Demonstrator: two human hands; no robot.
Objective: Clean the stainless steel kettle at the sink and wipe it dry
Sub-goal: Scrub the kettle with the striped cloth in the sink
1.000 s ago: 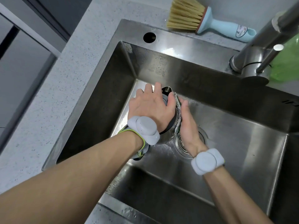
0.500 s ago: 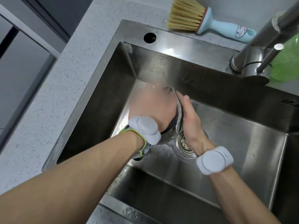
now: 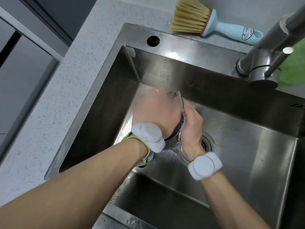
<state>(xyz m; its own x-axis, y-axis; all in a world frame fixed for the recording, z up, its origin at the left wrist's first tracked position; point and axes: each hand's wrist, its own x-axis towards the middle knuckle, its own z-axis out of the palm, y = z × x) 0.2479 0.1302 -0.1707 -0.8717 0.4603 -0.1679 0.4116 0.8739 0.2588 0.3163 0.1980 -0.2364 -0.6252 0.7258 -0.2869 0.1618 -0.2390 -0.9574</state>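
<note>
The stainless steel kettle [image 3: 173,141] stands on the sink [image 3: 247,146] floor beside the drain [image 3: 207,144], mostly hidden under my hands. My left hand [image 3: 155,111] lies over its top, fingers draped down the far side, and grips it; the fingers are motion-blurred. My right hand [image 3: 192,128] holds a silvery scouring cloth [image 3: 182,116] flat against the kettle's right side. A bit of the shiny rim shows past my left fingers.
A blue-handled brush [image 3: 214,25] lies on the back counter. The faucet [image 3: 267,52] rises at the back right, with something green [image 3: 295,66] behind it. A grey item with yellow-green trim [image 3: 146,160] lies under my left wrist. Speckled countertop [image 3: 74,80] runs along the left.
My right hand has slid the scouring cloth along the kettle's side, toward me and back. My left hand has shifted slightly on top and is now blurred.
</note>
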